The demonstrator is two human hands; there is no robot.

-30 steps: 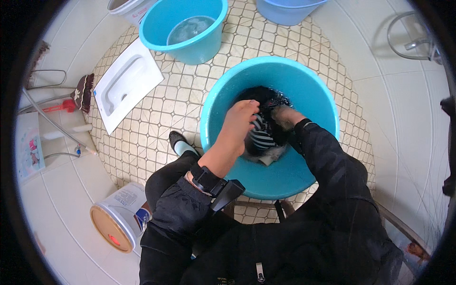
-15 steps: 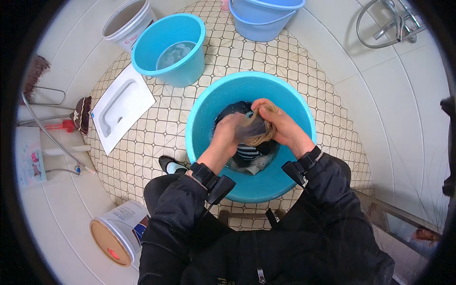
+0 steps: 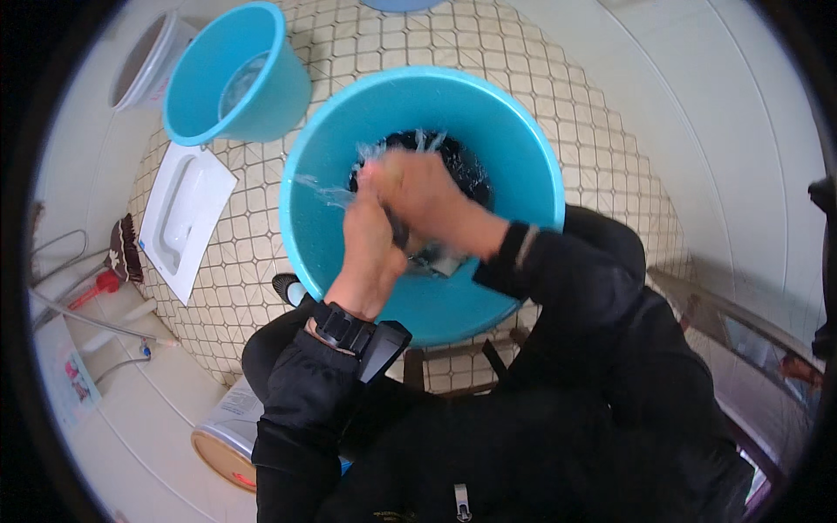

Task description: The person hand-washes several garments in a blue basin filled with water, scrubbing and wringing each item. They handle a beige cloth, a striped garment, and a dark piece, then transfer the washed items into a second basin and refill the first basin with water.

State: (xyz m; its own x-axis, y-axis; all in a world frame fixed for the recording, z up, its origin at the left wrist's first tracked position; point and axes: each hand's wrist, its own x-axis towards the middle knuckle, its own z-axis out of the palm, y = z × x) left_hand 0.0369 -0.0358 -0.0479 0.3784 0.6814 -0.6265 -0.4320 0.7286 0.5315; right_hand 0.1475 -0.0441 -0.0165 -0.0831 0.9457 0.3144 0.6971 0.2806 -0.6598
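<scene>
My left hand (image 3: 370,235) and my right hand (image 3: 432,196) are pressed together above the wide turquoise basin (image 3: 519,148). Between them they grip a wet cloth (image 3: 398,230); most of it is hidden, and only a dark piece shows under the fingers. The right hand is smeared by motion and crosses over the left at the fingers. Water sprays out to the left of and beyond the hands. Below lie dark wet clothes (image 3: 464,162) in water, with a pale grey cloth (image 3: 446,264) on the near side.
A turquoise bucket (image 3: 283,96) with water stands far left, by a white bucket (image 3: 177,54). Nearer is a squat toilet (image 3: 215,187). Brushes (image 3: 129,251) and hoses line the left wall. A white tub (image 3: 228,427) with a tan lid lies near my left knee.
My hands have come together and moved left within the picture; the tan and grey cloth, spread between them before, is now bunched and mostly hidden. Water is now splashing. The view has shifted.
</scene>
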